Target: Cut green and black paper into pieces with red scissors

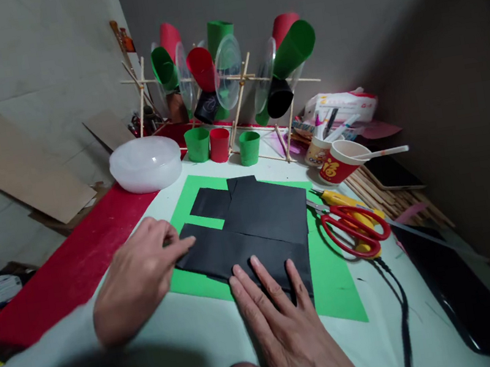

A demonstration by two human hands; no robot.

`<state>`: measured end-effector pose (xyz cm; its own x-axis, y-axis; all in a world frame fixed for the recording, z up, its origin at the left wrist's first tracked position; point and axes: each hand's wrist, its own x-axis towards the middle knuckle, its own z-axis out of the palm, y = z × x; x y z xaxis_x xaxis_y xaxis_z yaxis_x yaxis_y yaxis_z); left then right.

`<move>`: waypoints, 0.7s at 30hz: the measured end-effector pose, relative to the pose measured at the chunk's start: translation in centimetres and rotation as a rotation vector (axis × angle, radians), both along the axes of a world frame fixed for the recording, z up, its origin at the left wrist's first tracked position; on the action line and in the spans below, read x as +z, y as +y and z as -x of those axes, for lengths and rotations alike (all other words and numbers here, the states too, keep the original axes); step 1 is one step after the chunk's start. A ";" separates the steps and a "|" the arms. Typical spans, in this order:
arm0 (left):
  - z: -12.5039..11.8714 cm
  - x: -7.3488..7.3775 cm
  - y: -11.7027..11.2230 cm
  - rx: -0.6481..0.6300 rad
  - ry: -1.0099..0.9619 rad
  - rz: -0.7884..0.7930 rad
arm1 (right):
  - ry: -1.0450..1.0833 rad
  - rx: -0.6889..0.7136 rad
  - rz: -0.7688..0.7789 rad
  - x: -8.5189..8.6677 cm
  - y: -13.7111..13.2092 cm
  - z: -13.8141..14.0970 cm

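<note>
Several pieces of black paper (268,211) overlap on a larger green sheet (335,284) on the table. My left hand (140,268) is at the left end of the nearest black piece, its thumb across the top of the edge and its other fingers curled; their tips are hidden. With fingers spread and palm down, my right hand (286,326) lies on the near part of the black paper. Red-handled scissors (354,229) rest just right of the paper, over a yellow tool (338,198) with a black cord.
Behind the paper stands a stick frame (240,94) with clear discs and coloured paper cups. Small green cups (248,147) and a red cup (219,145) sit before it. Clear plastic lids (146,165) are at left, a red paper cup (339,162) and wooden sticks (381,196) at right.
</note>
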<state>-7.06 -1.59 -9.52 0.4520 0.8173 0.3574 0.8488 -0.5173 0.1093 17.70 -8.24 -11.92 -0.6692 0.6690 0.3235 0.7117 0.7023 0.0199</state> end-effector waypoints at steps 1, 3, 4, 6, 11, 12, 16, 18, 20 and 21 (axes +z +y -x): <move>-0.8 -0.3 -1.2 -0.032 -0.014 -0.089 | 0.010 0.005 -0.012 -0.1 0.1 0.0; -2.4 -0.9 -3.5 -0.249 -0.025 -0.127 | 0.027 0.022 -0.041 -0.4 0.4 0.0; -3.2 -1.2 -4.4 -0.361 -0.029 -0.106 | 0.029 0.039 -0.053 -0.6 0.5 -0.1; -4.2 -1.5 -5.5 -0.394 0.000 -0.063 | 0.011 0.085 -0.069 -1.0 0.8 -0.4; -4.3 -1.8 -5.3 -0.387 0.060 0.039 | -0.082 0.129 -0.093 -2.3 1.0 -1.2; -4.2 -1.9 -5.1 -0.392 0.059 0.065 | -0.077 0.128 -0.110 -2.5 1.0 -1.3; -3.9 -1.8 -4.9 -0.407 0.037 0.120 | 0.009 0.125 -0.176 -3.0 1.4 -1.7; -3.7 -1.4 -4.9 -0.397 0.026 0.135 | 0.024 0.129 -0.177 -3.1 1.6 -1.9; -3.4 -0.9 -4.8 -0.378 0.022 0.165 | -0.010 0.139 -0.176 -3.1 1.4 -2.4; -3.3 -0.7 -4.8 -0.368 0.022 0.185 | -0.032 0.128 -0.177 -3.1 1.2 -2.7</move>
